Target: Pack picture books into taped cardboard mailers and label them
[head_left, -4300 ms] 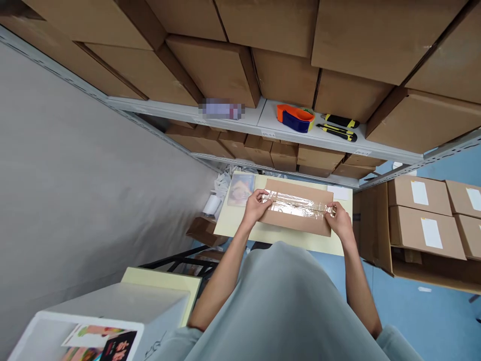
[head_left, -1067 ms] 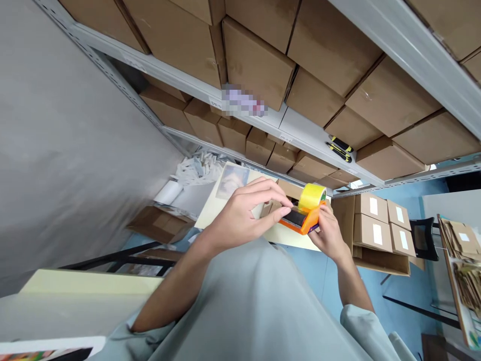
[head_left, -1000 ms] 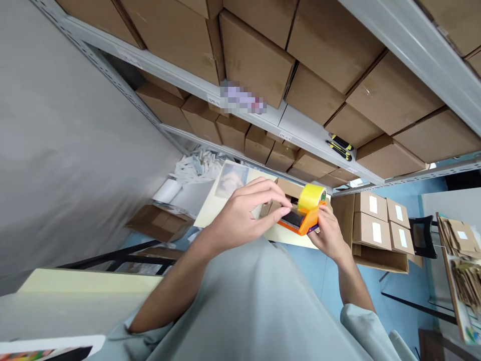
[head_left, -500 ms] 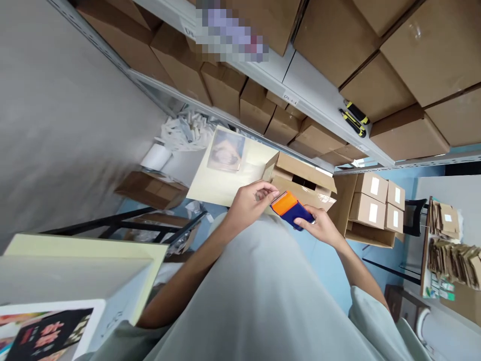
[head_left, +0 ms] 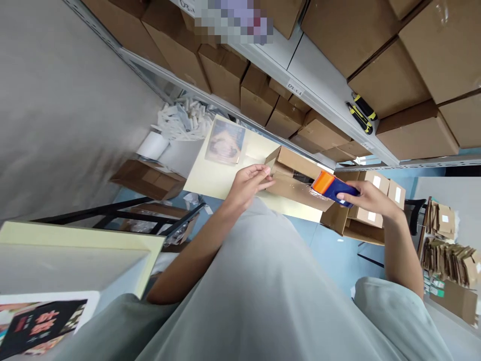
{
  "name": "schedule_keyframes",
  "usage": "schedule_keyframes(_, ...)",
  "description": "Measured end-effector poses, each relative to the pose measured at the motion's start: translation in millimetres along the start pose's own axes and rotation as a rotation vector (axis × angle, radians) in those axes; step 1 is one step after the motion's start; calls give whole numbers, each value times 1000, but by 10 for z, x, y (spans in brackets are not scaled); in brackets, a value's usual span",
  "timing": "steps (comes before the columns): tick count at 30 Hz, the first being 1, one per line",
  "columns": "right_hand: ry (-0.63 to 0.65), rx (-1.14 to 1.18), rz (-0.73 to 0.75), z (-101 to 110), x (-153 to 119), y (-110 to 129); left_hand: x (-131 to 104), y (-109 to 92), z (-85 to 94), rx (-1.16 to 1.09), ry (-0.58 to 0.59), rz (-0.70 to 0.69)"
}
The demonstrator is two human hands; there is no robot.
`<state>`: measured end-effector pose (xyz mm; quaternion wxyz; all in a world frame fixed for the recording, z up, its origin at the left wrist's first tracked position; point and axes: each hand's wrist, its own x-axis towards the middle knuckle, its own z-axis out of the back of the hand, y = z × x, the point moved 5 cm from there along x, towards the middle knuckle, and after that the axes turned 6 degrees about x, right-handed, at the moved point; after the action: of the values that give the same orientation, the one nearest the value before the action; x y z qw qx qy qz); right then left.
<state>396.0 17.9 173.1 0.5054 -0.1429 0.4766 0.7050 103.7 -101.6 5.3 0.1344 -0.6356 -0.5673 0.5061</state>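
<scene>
An open cardboard box (head_left: 300, 193) lies on a pale yellow tabletop (head_left: 199, 173), a dark gap showing between its flaps. My right hand (head_left: 363, 198) is closed round the navy end of a flat orange-and-navy hand tool (head_left: 334, 189); its exact kind is not clear. The tool's orange end is over the right part of the box's near flap, where a shiny clear strip (head_left: 319, 194) catches light. My left hand (head_left: 250, 185) is by the left end of the box. Its thumb and forefinger are pinched together, and anything between them is too small to make out.
Shelves with cardboard boxes (head_left: 221, 75) run along the far side. Two yellow-and-black cutters (head_left: 361, 118) rest on one shelf. Labelled boxes (head_left: 376, 180) stand at right, and flattened cardboard (head_left: 451, 258) is stacked beyond. A picture sheet (head_left: 225, 143) lies on the tabletop.
My right hand has carried the orange-and-navy tool right and slightly up, away from my left hand. My left hand has shifted slightly up and left, off the tool's orange end.
</scene>
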Motion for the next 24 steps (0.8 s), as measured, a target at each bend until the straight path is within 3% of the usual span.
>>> schedule_keyframes(5,131,80,-29,111,376,-14,163,191,-58,-124,-11,97)
schedule_keyframes(12,243,202,-90,-105,762,-327,307,351,87,-118,-24,138)
schedule_keyframes(19,241,257,-89,-269,950,-543,497,458,224,46,-162,6)
schedule_keyframes(24,221,264,-58,-350,970,-591,659,614,251,17,-187,48)
